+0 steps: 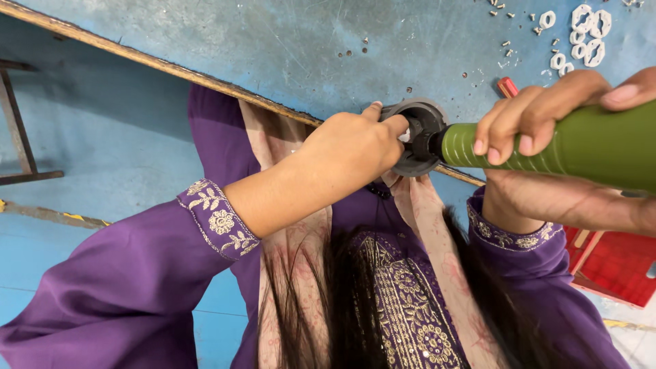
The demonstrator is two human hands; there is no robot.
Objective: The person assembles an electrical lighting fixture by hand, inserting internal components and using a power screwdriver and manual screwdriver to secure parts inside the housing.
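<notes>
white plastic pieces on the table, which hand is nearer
Right. The right hand, gripping the green tool, is just below the white plastic pieces. The left hand is farther left, fingers on the grey round part.

A green ribbed power tool point(567, 147) meets a grey round part point(418, 137). The purple sleeves point(137, 273) carry cream floral embroidery. The worn table point(287, 48) is blue; far right lie white plastic pieces point(586, 34), near right a red crate point(615, 266).

at the table point(287, 41) edge the left hand point(348, 154) grips a round part point(420, 137), the driver point(547, 147) in the right hand point(540, 116) entering it from the right, small fittings point(581, 34) lying beyond.
</notes>
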